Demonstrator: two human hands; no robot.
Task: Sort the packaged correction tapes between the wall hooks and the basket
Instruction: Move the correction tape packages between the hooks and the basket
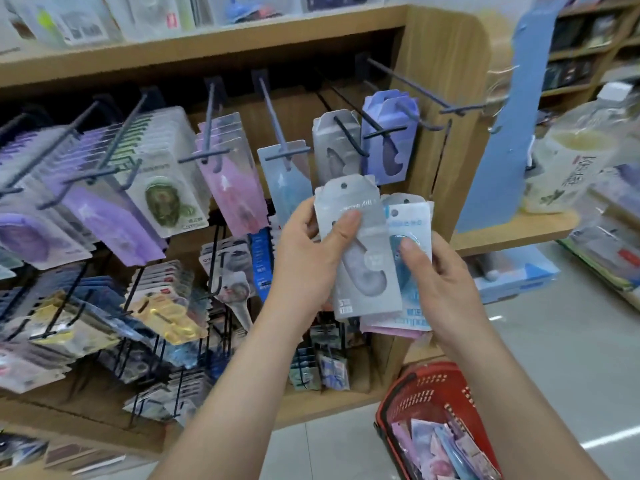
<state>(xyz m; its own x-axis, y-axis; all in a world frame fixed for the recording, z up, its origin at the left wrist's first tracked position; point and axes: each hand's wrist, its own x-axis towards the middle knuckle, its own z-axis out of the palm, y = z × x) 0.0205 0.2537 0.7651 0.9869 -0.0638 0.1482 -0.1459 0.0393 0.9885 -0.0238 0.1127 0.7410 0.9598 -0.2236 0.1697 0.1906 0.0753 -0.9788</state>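
My left hand (304,258) grips a grey packaged correction tape (360,271) with the thumb across its front. My right hand (440,282) holds a stack of packs behind it, thumb on a light blue pack (410,230), with pink packs (388,329) at the bottom. Straight ahead, wall hooks carry a grey pack (334,147), a purple-blue pack (389,140), a blue pack (285,174) and pink packs (232,174). One long hook (415,83) at the upper right is bare. A red basket (401,403) on the floor at the lower right holds several packs.
Purple and white packs (104,188) fill the hooks at the left. Lower racks (166,313) hold scissors and other stationery. A wooden side shelf (512,230) at the right carries a blue card stand and a clear bottle (568,161). Tiled floor lies to the right.
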